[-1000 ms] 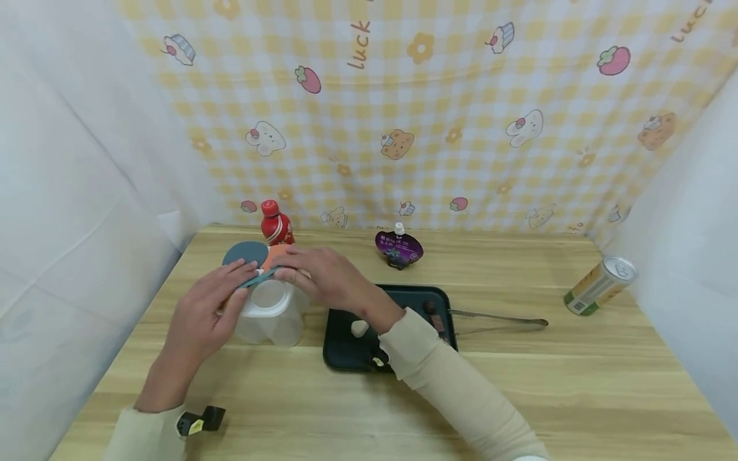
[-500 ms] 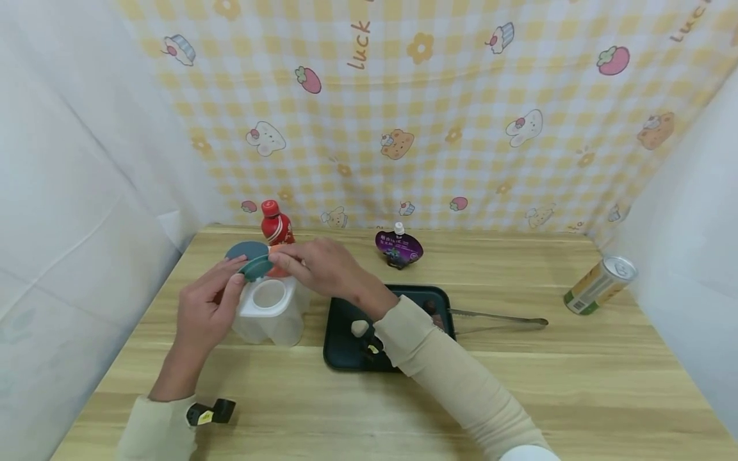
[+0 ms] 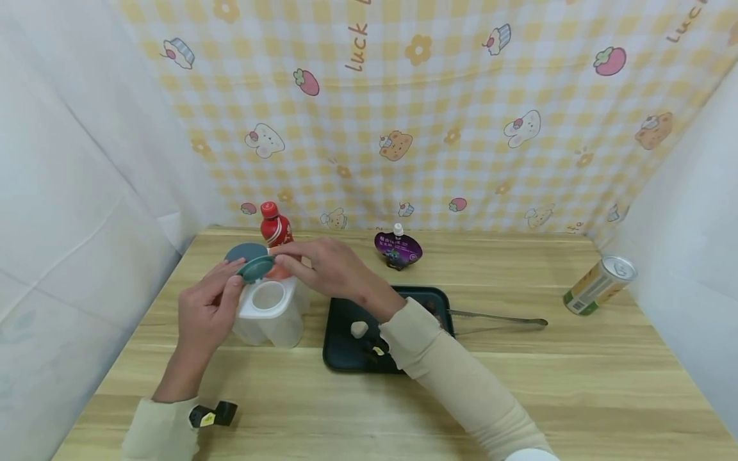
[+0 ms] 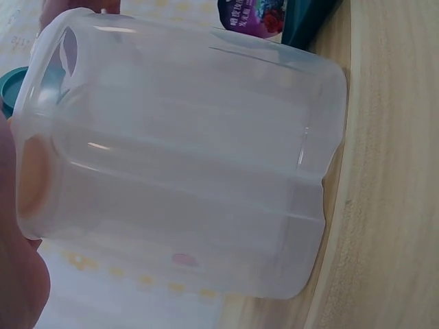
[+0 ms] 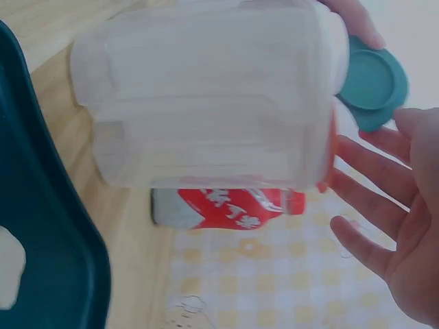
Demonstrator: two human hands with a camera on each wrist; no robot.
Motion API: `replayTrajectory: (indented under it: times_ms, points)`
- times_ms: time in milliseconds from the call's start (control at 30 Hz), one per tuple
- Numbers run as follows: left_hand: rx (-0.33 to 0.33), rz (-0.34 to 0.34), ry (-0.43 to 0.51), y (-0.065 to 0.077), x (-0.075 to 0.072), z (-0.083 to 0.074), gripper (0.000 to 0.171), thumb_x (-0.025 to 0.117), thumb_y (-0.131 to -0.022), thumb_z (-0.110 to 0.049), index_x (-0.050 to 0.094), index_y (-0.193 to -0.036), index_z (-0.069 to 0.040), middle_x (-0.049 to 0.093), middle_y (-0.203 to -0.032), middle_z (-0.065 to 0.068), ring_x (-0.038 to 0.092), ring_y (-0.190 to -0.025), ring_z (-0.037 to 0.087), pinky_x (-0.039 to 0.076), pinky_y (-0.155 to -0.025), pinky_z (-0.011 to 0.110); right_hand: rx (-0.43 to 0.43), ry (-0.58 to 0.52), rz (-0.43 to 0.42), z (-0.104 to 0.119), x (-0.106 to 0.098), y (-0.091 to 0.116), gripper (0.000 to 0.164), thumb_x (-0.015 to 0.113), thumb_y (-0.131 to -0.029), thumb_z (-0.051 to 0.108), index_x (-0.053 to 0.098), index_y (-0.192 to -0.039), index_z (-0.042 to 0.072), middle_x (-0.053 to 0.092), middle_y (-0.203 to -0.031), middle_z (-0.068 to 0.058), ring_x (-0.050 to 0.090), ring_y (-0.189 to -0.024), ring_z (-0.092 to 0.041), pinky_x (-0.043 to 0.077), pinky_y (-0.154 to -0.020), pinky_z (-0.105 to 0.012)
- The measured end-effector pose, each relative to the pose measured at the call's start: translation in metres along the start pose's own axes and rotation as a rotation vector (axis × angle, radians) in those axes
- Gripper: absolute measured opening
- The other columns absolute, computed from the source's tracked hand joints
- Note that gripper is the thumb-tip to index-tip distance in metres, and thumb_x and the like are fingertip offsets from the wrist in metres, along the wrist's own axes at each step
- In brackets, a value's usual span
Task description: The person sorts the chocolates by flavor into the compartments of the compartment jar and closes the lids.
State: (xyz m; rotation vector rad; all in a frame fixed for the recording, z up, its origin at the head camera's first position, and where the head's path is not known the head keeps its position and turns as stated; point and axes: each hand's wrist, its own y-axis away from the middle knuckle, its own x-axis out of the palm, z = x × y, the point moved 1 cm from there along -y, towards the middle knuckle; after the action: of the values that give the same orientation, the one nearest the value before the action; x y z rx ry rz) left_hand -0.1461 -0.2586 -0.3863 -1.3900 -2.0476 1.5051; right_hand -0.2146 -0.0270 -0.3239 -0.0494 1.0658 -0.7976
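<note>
A translucent plastic container stands on the left of the table, one round opening on its top uncovered. Just behind that opening, a small teal lid is tilted up with its round inner face showing. My left hand pinches the lid's left edge between thumb and fingers. At the opposite edge, the thumb and forefinger of my right hand hold it, while the other fingers are spread in the right wrist view. A blue-grey lid and an orange lid cover other parts of the container's top.
Behind the container stands a red bottle. A dark tray lies to the right, bearing a whitish lump and tongs that stick out rightward. A purple pouch is at the back, a can far right.
The teal lid, seen nearly edge-on a second ago, has been raised and turned so its face shows. My left forearm has shifted a little to the right.
</note>
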Motion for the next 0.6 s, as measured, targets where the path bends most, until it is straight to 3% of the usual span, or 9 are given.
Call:
replayTrajectory:
  times_ms: [100,200,300,500,600]
  points:
    - [-0.005,-0.005,0.009,0.001,0.002,0.0,0.022,0.068,-0.096,-0.008,0.076,-0.106,0.01,0.074,-0.101,0.026,0.064,-0.114,0.0,0.044,-0.108,0.028,-0.002,0.028,-0.005,0.003,-0.011,0.007,0.032,0.058,-0.108,0.028,0.07,-0.135,0.016,0.076,-0.104,0.0,0.063,-0.078,-0.011,0.046,-0.068,-0.02]
    - [0.001,-0.006,0.013,0.001,0.003,0.0,0.022,0.068,-0.096,-0.008,0.076,-0.107,0.01,0.074,-0.101,0.026,0.064,-0.115,0.0,0.044,-0.109,0.029,-0.008,0.064,-0.028,0.003,-0.026,0.018,0.032,0.059,-0.107,0.028,0.071,-0.134,0.016,0.073,-0.123,0.001,0.069,-0.096,-0.01,0.052,-0.081,-0.021]
    - [0.007,-0.011,0.016,0.0,0.003,0.001,0.024,0.067,-0.097,-0.01,0.076,-0.107,0.01,0.074,-0.101,0.026,0.064,-0.115,0.0,0.044,-0.109,0.029,-0.03,0.101,-0.069,0.001,-0.038,0.034,0.029,0.06,-0.107,0.027,0.074,-0.129,0.015,0.074,-0.122,0.003,0.069,-0.104,-0.008,0.053,-0.087,-0.023]
    - [0.031,-0.025,0.014,0.002,0.002,0.003,0.033,0.067,-0.1,-0.02,0.076,-0.106,0.011,0.074,-0.1,0.027,0.065,-0.115,0.001,0.044,-0.108,0.029,-0.1,0.173,-0.18,-0.015,-0.056,0.083,0.02,0.065,-0.103,0.021,0.08,-0.112,0.012,0.078,-0.104,0.003,0.068,-0.077,-0.004,0.057,-0.075,-0.025]
    - [0.048,-0.028,0.002,0.002,0.001,0.003,0.04,0.065,-0.102,-0.027,0.076,-0.106,0.011,0.074,-0.101,0.027,0.064,-0.116,0.002,0.045,-0.108,0.029,-0.072,0.211,-0.204,-0.028,-0.062,0.117,0.017,0.067,-0.101,0.018,0.081,-0.108,0.011,0.078,-0.099,0.003,0.07,-0.077,-0.006,0.058,-0.071,-0.029]
